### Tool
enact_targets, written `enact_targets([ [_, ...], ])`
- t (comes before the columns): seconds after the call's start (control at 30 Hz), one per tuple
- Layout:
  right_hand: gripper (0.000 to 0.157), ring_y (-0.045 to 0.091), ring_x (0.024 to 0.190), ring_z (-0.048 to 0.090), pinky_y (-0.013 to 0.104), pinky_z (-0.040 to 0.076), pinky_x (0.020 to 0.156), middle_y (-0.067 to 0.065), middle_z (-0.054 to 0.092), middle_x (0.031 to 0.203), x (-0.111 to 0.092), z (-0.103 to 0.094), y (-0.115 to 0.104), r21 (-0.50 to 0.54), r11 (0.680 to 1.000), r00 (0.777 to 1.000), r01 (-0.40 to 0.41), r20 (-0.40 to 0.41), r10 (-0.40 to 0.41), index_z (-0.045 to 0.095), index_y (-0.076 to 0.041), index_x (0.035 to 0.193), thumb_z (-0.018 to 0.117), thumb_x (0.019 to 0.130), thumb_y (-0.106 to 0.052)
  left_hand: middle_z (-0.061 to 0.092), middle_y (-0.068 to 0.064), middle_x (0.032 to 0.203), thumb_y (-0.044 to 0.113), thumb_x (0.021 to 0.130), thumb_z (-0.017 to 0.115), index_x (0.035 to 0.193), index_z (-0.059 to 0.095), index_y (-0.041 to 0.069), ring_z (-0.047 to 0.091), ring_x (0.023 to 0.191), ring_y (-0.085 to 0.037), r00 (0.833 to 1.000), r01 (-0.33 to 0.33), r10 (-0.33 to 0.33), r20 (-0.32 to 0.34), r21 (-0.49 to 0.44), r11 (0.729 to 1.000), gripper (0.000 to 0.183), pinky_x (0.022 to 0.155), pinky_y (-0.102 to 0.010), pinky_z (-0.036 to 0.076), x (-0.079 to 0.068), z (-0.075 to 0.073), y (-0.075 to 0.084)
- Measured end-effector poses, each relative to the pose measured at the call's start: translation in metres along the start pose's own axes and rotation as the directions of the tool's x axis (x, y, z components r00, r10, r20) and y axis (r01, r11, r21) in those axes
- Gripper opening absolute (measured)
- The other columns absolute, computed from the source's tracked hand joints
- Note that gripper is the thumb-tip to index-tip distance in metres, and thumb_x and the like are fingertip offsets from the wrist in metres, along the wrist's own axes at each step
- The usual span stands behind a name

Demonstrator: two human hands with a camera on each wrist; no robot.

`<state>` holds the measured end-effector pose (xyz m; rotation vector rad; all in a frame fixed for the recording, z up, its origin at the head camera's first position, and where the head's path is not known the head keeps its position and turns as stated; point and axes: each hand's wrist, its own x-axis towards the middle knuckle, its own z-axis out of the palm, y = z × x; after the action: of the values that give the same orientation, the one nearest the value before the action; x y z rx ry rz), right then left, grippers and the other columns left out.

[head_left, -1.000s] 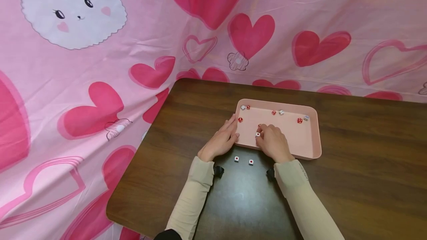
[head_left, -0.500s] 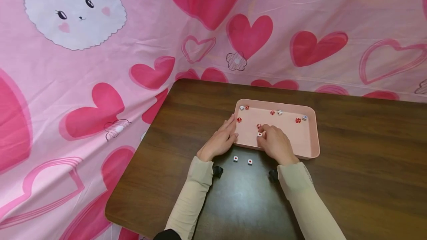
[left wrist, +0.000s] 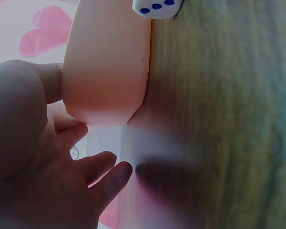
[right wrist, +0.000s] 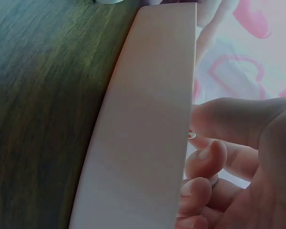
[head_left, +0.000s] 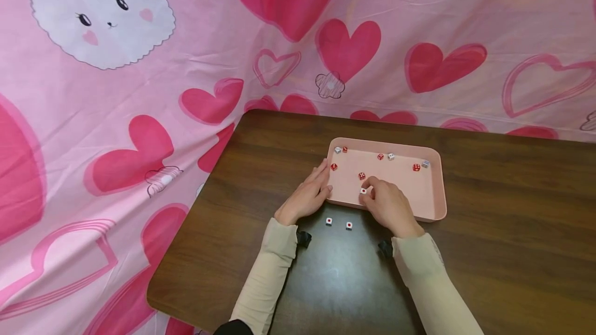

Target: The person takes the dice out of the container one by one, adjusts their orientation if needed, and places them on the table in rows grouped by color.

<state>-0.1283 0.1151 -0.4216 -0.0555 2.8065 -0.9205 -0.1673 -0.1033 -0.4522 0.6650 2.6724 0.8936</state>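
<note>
A pale pink tray (head_left: 440, 182) lies on the table with several small dice inside. My left hand (head_left: 304, 195) rests against the tray's left end, its fingers extended along the outside and the thumb at the rim near the front corner. Over the tray's front part, my right hand (head_left: 390, 204) pinches a white die (head_left: 363, 191) between thumb and index finger, a red dot facing up. Just behind it sits a red die (head_left: 361, 176) on the tray floor. In the right wrist view the tray wall (right wrist: 138, 114) hides most of the pinched die.
Two white dice, a left one (head_left: 329, 221) and a right one (head_left: 349, 226), stand on the dark wooden table (head_left: 223, 221) in front of the tray. Other red and white dice lie along the tray's back, such as a red die (head_left: 416, 167) at right. Pink heart-patterned cloth (head_left: 279, 9) hangs behind.
My right hand has drawn slightly toward me and to the right with the white die, uncovering the red die behind it. The left hand has stayed in place.
</note>
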Motion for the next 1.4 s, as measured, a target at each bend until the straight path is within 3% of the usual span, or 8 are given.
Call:
enact_targets([
  [0.53, 0.019, 0.019, 0.063, 0.049, 0.029, 0.038, 0.058, 0.004, 0.056, 0.071, -0.019, -0.002, 0.001, -0.016, 0.998, 0.997, 0.059, -0.038, -0.06, 0.063, -0.009, 0.106, 0.061, 0.09, -0.019, 0.0, 0.009, 0.164, 0.03, 0.102, 0.041, 0.156, 0.015, 0.015, 0.011, 0.151, -0.025, 1.0, 0.009, -0.01, -0.001, -0.025, 1.0, 0.062, 0.119, -0.051, 0.018, 0.0, 0.0, 0.0],
  [1.0, 0.016, 0.018, 0.065, 0.048, 0.029, 0.039, 0.059, 0.003, 0.055, 0.072, -0.034, -0.005, 0.001, -0.012, 0.998, 0.997, 0.068, -0.039, -0.069, 0.064, -0.01, 0.103, 0.065, 0.089, -0.018, 0.002, 0.005, 0.164, 0.03, 0.102, 0.041, 0.156, 0.014, 0.014, 0.01, 0.151, -0.023, 1.0, -0.006, 0.006, -0.004, -0.015, 1.0, 0.062, 0.12, -0.048, 0.017, 0.001, 0.0, -0.002],
  [1.27, 0.017, 0.016, 0.066, 0.047, 0.029, 0.038, 0.06, 0.001, 0.053, 0.072, -0.04, -0.006, 0.0, 0.006, 0.994, 0.994, 0.107, -0.026, -0.107, 0.066, -0.011, 0.104, 0.067, 0.088, -0.017, 0.0, 0.011, 0.164, 0.033, 0.102, 0.041, 0.156, 0.012, 0.02, 0.009, 0.151, -0.025, 1.0, 0.024, -0.024, 0.006, -0.029, 0.999, 0.063, 0.116, -0.059, 0.019, 0.0, 0.0, 0.0],
  [1.4, 0.015, 0.016, 0.067, 0.047, 0.029, 0.039, 0.061, 0.001, 0.052, 0.072, -0.043, -0.006, -0.001, -0.008, 0.993, 0.993, 0.117, -0.029, -0.117, 0.066, -0.011, 0.101, 0.068, 0.087, -0.017, 0.0, 0.01, 0.164, 0.032, 0.102, 0.041, 0.156, 0.012, 0.02, 0.01, 0.151, -0.025, 1.0, 0.027, -0.027, 0.008, -0.03, 0.999, 0.063, 0.116, -0.058, 0.019, 0.0, 0.0, -0.001],
])
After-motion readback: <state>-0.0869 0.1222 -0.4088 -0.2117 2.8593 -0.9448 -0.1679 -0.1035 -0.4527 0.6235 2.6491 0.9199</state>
